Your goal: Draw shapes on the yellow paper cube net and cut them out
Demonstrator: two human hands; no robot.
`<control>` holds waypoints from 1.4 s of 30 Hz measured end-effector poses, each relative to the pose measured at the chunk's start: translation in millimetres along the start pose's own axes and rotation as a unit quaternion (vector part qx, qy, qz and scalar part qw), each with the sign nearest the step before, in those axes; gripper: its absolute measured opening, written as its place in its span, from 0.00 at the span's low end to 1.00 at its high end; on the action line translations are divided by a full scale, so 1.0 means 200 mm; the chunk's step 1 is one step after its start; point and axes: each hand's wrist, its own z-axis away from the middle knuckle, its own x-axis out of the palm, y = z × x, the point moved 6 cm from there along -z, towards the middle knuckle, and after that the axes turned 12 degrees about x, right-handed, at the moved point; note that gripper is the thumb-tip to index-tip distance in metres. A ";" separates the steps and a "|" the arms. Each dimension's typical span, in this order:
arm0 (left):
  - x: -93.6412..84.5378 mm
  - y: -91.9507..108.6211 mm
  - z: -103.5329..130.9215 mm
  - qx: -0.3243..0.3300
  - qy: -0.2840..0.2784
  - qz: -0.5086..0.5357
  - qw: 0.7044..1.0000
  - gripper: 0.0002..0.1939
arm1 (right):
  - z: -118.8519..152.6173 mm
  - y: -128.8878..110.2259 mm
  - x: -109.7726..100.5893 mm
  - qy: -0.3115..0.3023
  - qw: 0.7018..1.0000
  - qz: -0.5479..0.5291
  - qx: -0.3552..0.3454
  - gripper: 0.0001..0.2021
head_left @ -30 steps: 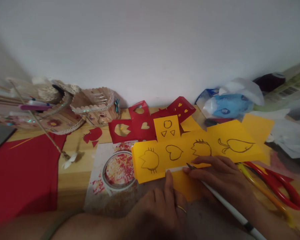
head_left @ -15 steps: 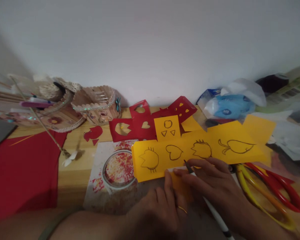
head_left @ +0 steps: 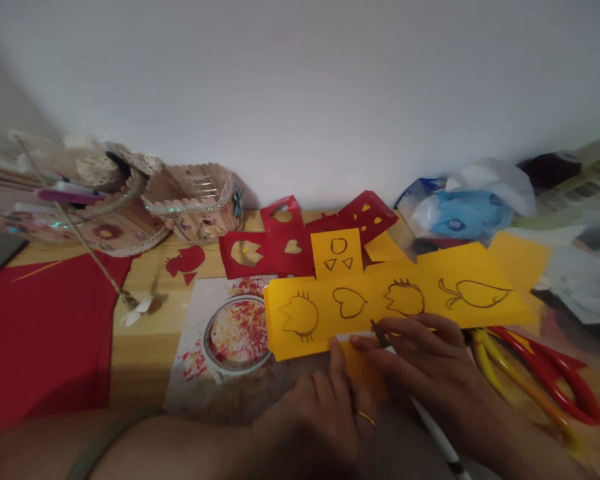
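Observation:
My right hand (head_left: 430,373) is closed around a white pen (head_left: 436,427) with a dark tip, which points at the lower edge of a yellow paper (head_left: 330,327). Dark outlines cover that paper: a heart and several bird-like or fish-like shapes. My left hand (head_left: 320,413), with a ring on one finger, has its fingers curled at the same edge. Its index finger lies by a white strip and a lower yellow flap (head_left: 364,370), gripping the paper there; the thumb is hidden. Behind stands a small yellow piece (head_left: 337,255) with a circle and two triangles drawn on it.
Cut-out red paper (head_left: 290,247) lies behind. Left are a red fish-shaped cutout (head_left: 186,261), red paper (head_left: 45,333), a white sheet with a round stained picture (head_left: 240,333) and wooden-stick baskets (head_left: 190,200). Scissors (head_left: 575,393) lie right, near a blue tissue pack (head_left: 473,212).
The view has shifted slightly. Both hands keep almost the same places, and the pen tip stays near the lower edge of the yellow paper.

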 end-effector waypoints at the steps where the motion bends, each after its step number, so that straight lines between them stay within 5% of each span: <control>1: 0.00 0.00 0.00 -0.002 0.003 0.000 1.000 0.06 | 0.00 0.00 0.00 -0.006 1.000 -0.004 -0.006 0.15; 6: -0.01 0.00 -0.01 0.005 -0.003 -0.004 1.000 0.07 | 0.01 0.03 -0.01 0.019 1.000 0.010 0.022 0.15; 14: 0.00 0.00 0.00 0.011 -0.008 -0.016 1.000 0.07 | 0.02 0.03 -0.01 -0.032 0.998 0.049 -0.013 0.15; 16: 0.00 0.01 0.00 0.015 -0.006 -0.017 1.000 0.06 | 0.01 0.05 -0.04 0.014 0.999 0.039 0.015 0.14; 36: 0.00 0.02 0.01 0.011 -0.010 -0.010 1.000 0.07 | 0.00 -0.02 -0.01 0.004 0.997 0.035 -0.073 0.16; 42: 0.00 0.01 0.00 0.012 -0.009 -0.009 1.000 0.07 | -0.01 -0.02 -0.02 0.009 0.998 0.041 -0.049 0.15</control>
